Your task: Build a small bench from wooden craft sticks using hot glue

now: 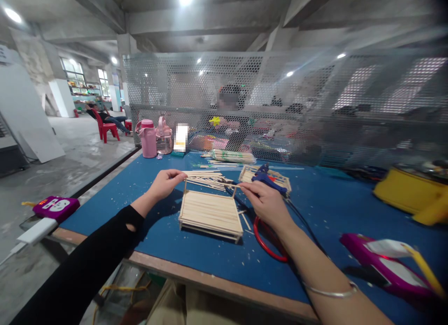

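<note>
A small model made of pale wooden sticks stands on the blue table, with a slatted flat top and thin posts rising at its back corners. My left hand pinches the top of the left post, thumb and fingers together. At the right post, my right hand is closed, its fingertips on a thin stick end. Loose wooden sticks lie behind the model. A blue glue gun rests on another stick frame to the right.
Pink flask, bottle and phone stand at the back left before a perforated metal screen. A red cable loop lies by my right forearm. Purple power strips sit left and right; a yellow container is far right.
</note>
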The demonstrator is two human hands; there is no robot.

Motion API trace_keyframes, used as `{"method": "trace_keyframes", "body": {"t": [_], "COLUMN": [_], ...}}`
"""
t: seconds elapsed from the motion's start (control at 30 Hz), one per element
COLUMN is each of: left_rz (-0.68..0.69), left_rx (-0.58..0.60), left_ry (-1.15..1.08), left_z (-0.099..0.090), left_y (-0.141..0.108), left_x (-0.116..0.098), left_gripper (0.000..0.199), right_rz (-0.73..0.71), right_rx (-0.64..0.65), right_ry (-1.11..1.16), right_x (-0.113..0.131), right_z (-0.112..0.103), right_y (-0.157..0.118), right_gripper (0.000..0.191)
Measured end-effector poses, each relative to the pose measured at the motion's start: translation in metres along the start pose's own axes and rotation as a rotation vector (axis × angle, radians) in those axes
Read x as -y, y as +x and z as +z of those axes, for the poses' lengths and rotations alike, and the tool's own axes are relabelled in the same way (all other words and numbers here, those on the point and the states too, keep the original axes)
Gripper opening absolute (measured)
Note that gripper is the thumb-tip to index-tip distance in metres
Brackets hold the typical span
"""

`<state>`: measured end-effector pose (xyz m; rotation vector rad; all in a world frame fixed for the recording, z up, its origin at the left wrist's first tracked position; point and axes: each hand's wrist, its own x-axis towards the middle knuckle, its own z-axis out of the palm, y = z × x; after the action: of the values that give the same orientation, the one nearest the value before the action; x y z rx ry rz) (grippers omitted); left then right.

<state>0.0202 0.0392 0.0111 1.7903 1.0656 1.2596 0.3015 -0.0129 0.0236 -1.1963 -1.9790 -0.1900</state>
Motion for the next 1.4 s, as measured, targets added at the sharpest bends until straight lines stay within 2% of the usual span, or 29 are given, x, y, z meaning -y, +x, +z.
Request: {"method": "trace_keyframes", "body": {"t": [0.43,1.03,1.4], "left_rz": [0.034,0.038,-0.068], "left_rx": [0.011,0.003,-0.035], "left_ry": [0.105,0.091,-0.087], "left_z": [-0.0005,-0.0005,0.0004], "left_y": [0.0010,0.0007,0.0005], "left_x": [0.0026,0.0019,-0.0022], "left_gripper": [0.029,0.027,0.034], "right_rz": [0.003,0.016,0.020], "right_rx": [0.009,0.001,0.010], "right_ry": [-0.017,0.003,-0.004], "right_x": [-0.0002,0.0005,0.0014], "right_z": [0.0002,0.0004,0.0004], "right_y": [-0.0008,-0.0008,-0.0002], "right_gripper": [0.023,0.024,0.023]}}
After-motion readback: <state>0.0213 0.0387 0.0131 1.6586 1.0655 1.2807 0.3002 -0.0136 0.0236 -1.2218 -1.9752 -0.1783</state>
